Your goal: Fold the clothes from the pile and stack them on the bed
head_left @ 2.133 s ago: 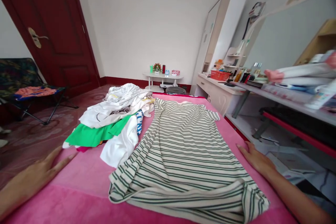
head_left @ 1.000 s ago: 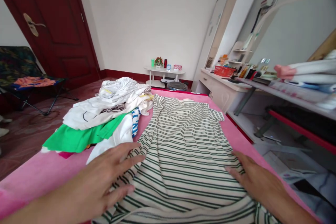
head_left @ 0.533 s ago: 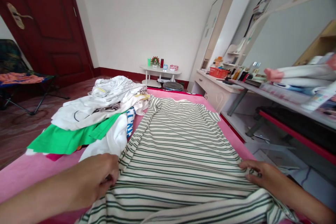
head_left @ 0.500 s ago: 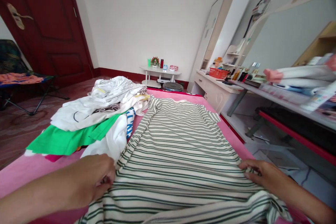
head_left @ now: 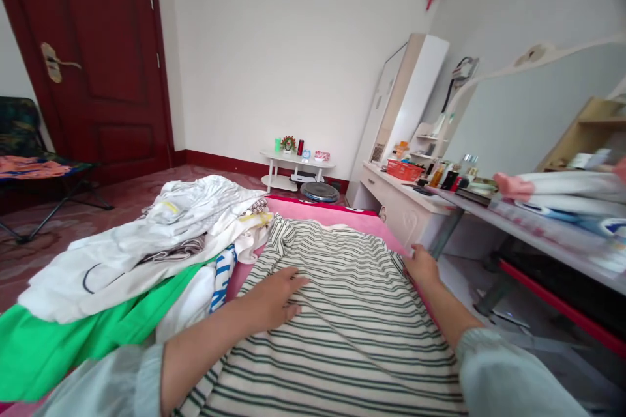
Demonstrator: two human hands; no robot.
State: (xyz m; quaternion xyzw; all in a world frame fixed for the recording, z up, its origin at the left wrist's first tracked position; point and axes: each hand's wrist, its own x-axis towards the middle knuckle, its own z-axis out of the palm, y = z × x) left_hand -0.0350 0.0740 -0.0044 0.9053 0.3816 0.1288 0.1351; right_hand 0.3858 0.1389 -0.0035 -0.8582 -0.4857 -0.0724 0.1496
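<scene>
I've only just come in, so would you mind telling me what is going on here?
A person has both hands at a striped shirt spread out on a pink cover. The left hand rests on the cloth, fingers spread; the right hand is at the right edge, by the sleeve; its grip is unclear. Creases cross the shirt, and a clothes pile lies to its left.

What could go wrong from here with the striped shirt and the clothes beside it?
The striped shirt has a slanting crease across its front, which might set in if pressed. The left hand lies spread on the front while the right hand is at the side edge, so uneven pulling could skew the fabric. The person's left sleeve overlaps the green garment in view and might drag it.
</scene>
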